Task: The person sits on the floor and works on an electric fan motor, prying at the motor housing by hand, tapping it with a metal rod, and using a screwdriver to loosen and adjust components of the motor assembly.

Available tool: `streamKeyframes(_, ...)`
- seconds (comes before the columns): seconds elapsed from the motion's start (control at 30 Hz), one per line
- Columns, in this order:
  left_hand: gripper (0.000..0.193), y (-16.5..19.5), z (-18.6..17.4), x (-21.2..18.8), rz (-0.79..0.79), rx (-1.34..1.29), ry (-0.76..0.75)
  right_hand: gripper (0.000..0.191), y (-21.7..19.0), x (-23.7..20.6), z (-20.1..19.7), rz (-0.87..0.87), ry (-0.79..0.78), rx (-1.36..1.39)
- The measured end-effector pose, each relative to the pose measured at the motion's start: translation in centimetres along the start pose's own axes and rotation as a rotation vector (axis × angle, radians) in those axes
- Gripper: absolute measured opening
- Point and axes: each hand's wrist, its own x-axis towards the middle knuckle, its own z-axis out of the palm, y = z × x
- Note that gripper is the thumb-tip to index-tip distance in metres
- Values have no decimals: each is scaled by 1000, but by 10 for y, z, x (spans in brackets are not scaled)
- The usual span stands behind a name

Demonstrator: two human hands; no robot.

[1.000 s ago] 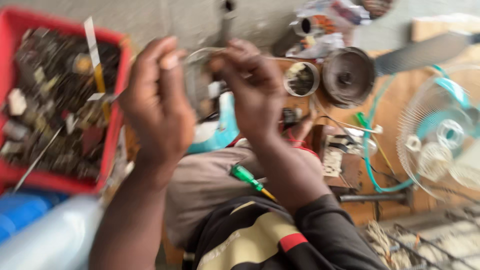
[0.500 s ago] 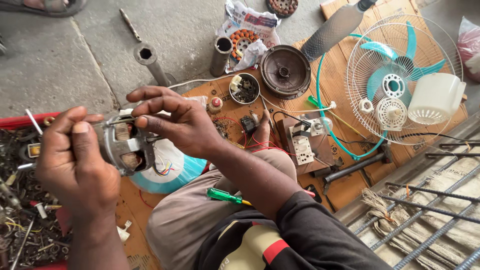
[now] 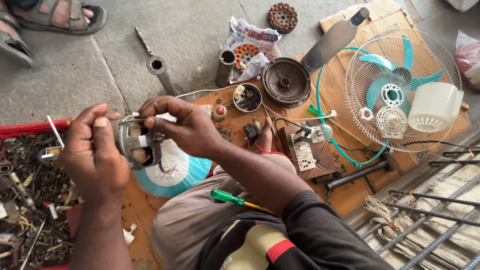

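motor [image 3: 140, 145] is held up between both hands, above a round teal cover [image 3: 175, 172]. left hand [image 3: 95, 155] has its fingers clamped on the left side and hides it. right hand [image 3: 182, 122] pinches the top with fingers together. red tray [image 3: 30, 127] of small parts is cut off at the left edge.

Printed wrapper and plastic bag lie among scattered fan parts

A crumpled white printed paper wrapper [image 3: 248, 36] with red and blue markings lies on the concrete at top centre; a pink-tinted clear plastic bag [image 3: 467, 55] sits at the right edge.
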Motion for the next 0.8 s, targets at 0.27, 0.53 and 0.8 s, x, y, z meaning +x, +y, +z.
streamKeyframes(0.27, 20, 0, 1, 2, 40, 15, 15, 11, -11, 5, 19, -33, 86, -265)
streamKeyframes(0.53, 21, 1, -1, 2, 4, 18, -26, 13, -15, 11, 25, -53, 115, -423)
streamKeyframes(0.8, 20, 6, 3, 0, 7, -21, -1, 21, -22, 11, 34, -68, 232, -369)
